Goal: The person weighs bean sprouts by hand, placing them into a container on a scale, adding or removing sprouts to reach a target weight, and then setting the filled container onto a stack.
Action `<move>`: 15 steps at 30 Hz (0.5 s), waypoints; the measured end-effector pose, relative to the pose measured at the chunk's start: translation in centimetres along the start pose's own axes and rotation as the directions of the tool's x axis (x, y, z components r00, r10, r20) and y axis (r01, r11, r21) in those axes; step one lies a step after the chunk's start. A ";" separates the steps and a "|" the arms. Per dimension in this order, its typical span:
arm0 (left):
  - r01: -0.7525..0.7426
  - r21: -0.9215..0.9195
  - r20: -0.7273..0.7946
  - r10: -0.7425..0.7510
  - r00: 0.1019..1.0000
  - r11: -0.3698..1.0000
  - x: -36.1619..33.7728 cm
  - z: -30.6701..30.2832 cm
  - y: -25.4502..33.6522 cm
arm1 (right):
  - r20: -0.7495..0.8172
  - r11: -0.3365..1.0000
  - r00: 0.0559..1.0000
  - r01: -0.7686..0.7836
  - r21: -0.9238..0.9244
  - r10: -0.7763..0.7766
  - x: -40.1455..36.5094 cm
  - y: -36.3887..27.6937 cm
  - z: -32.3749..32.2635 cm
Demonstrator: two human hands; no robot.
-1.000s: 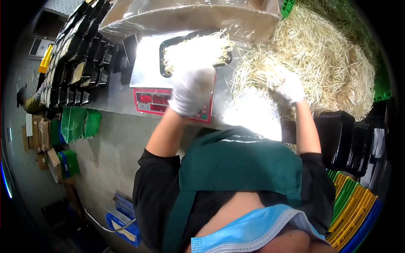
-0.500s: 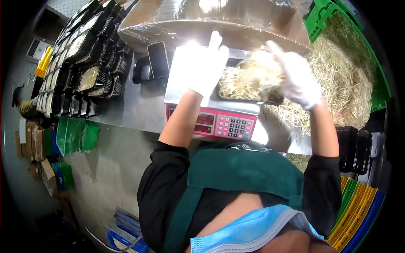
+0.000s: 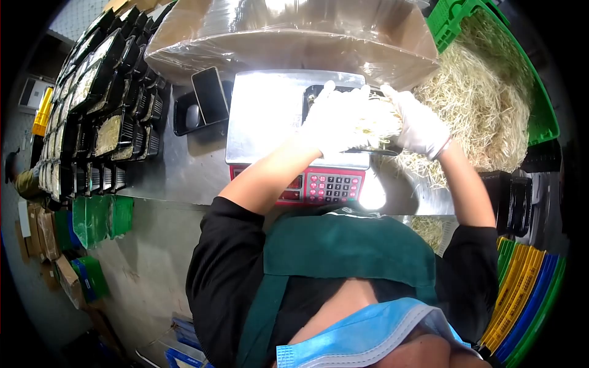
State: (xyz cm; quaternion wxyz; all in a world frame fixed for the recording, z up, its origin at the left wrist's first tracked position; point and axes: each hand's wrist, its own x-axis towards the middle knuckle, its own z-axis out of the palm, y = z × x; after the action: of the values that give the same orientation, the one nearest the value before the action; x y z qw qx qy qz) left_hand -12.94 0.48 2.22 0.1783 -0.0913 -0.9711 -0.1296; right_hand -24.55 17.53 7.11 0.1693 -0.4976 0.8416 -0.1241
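Both my gloved hands meet over a black plastic tray on the scale. Pale bean sprouts lie in it, partly washed out by glare. My left hand is curled against the sprouts from the left and hides much of the tray. From the right, my right hand has its fingers closed around the sprouts at the tray's other end. Beside that hand, a large heap of loose sprouts fills a green crate and spills onto the metal table.
Stacked filled black trays crowd the table's left side. A phone leans on another black tray. Behind the scale stands a plastic-lined cardboard box. Nested black trays sit at the right.
My left hand has come down from above the scale to the right, onto the sprouts. My right hand has steadied at the tray's right end. The view has shifted slightly.
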 end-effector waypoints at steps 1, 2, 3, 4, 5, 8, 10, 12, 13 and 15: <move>0.006 0.004 0.002 -0.006 1.000 1.000 0.1 -0.3 0.0 | -0.131 0.993 0.985 0.114 -0.008 -0.114 0.0 0.7 1.3; 0.098 -0.135 0.086 -0.087 0.993 0.986 0.3 -0.7 0.0 | -0.258 0.974 0.940 0.225 -0.029 -0.224 0.0 1.6 2.2; 0.199 -0.263 0.179 -0.155 0.972 0.944 0.5 -0.8 0.0 | -0.256 0.972 0.939 0.232 -0.026 -0.231 0.1 1.6 1.8; 0.207 -0.258 0.181 -0.163 0.970 0.944 0.6 -0.7 -0.1 | -0.170 0.984 0.969 0.179 -0.015 -0.179 0.4 1.2 1.0; 0.238 -0.313 0.220 -0.174 0.960 0.919 0.8 -0.6 -0.4 | -0.084 0.992 0.989 0.125 -0.007 -0.125 0.5 0.7 0.3; 0.292 -0.309 0.287 -0.205 0.936 0.905 0.9 -0.6 -0.2 | -0.058 0.972 0.987 0.133 -0.194 -0.147 0.5 0.3 -1.1; 0.314 -0.254 0.314 -0.229 0.921 0.915 0.7 -0.5 -0.1 | -0.045 0.918 0.986 0.131 -0.375 -0.160 0.1 0.7 -1.1; 0.269 -0.233 0.265 -0.205 0.942 0.934 0.3 -0.6 -0.1 | -0.046 0.917 0.983 0.148 -0.370 -0.177 -0.5 2.3 -1.4; 0.270 -0.227 0.267 -0.207 0.941 0.936 0.1 -0.9 0.1 | -0.041 0.917 0.982 0.157 -0.367 -0.185 -1.0 3.4 -1.5; 0.306 -0.156 0.336 -0.241 0.910 0.939 -0.2 -1.5 0.5 | -0.067 0.966 0.993 0.074 -0.248 -0.093 -2.8 5.7 -2.3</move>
State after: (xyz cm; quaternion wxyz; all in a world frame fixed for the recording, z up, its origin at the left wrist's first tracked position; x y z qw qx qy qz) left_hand -12.17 0.53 3.62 -0.0079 0.0091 -0.9715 -0.2367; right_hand -28.72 22.80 7.55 0.0681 -0.5444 0.8348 -0.0454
